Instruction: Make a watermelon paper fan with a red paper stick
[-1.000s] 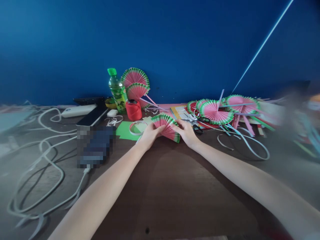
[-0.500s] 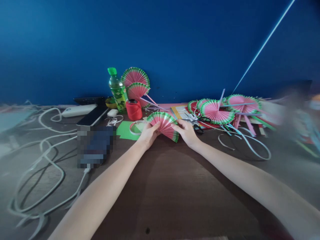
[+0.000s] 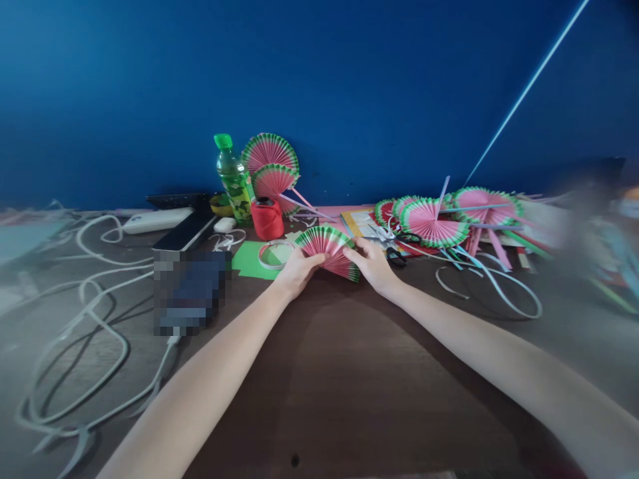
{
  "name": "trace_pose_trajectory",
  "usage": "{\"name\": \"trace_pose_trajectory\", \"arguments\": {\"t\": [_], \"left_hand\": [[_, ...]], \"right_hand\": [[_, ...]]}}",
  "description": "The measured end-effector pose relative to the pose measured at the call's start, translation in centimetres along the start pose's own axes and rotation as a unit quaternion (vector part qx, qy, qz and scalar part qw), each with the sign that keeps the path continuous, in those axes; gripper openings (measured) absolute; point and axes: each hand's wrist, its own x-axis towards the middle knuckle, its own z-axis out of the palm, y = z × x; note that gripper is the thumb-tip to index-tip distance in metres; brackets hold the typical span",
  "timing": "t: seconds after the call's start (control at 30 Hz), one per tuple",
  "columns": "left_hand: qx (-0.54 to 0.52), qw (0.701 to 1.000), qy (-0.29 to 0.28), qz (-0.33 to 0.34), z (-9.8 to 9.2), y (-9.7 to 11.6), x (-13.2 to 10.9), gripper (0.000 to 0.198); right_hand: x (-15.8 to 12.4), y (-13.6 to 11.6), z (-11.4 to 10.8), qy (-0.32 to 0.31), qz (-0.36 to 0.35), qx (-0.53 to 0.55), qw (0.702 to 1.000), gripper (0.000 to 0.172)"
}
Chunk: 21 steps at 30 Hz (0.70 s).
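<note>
A pleated paper fan (image 3: pixel 327 243), pink with a white band and green edge, is spread between my hands above the dark table. My left hand (image 3: pixel 298 271) grips its left side, thumb laid across the pleats. At its right side my right hand (image 3: pixel 372 265) pinches the folds between thumb and fingers. Just left of the fan lie a roll of tape (image 3: pixel 260 261) and a green paper sheet (image 3: pixel 244 258). Behind it stands a red spool (image 3: pixel 268 221). Black-handled scissors (image 3: pixel 397 257) rest right of my right hand.
Finished-looking round fans (image 3: pixel 434 223) and paper strips pile up at the right. More fans (image 3: pixel 271 156) lean on the blue wall beside a green bottle (image 3: pixel 233 179). At left are a pixelated phone (image 3: pixel 194 293), white cables (image 3: pixel 90 293) and a power bank (image 3: pixel 157 221).
My left thumb has shifted right and slightly down across the pleats. The fan has tilted a little; my right hand has hardly moved.
</note>
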Motion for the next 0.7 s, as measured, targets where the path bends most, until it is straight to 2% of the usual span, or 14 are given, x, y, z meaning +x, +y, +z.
{"name": "trace_pose_trajectory", "arguments": {"t": [0.13,0.33,0.5,0.7], "left_hand": [[-0.003,1.000,0.018,0.006,0.20,0.12,-0.05,0.029],[0.020,0.999,0.000,0.025,0.13,0.01,0.04,0.031],[0.023,1.000,-0.008,0.012,0.10,-0.01,-0.15,0.025],[0.031,0.999,-0.001,0.019,-0.01,-0.06,-0.09,0.030]], "right_hand": [[-0.02,-0.13,0.13,0.010,-0.011,0.038,0.999,0.024],[-0.08,-0.15,0.10,-0.020,-0.017,0.057,0.998,0.025],[-0.12,-0.10,0.11,-0.015,-0.021,0.061,0.998,0.019],[-0.06,-0.05,0.05,-0.013,-0.031,0.066,0.997,0.016]]}}
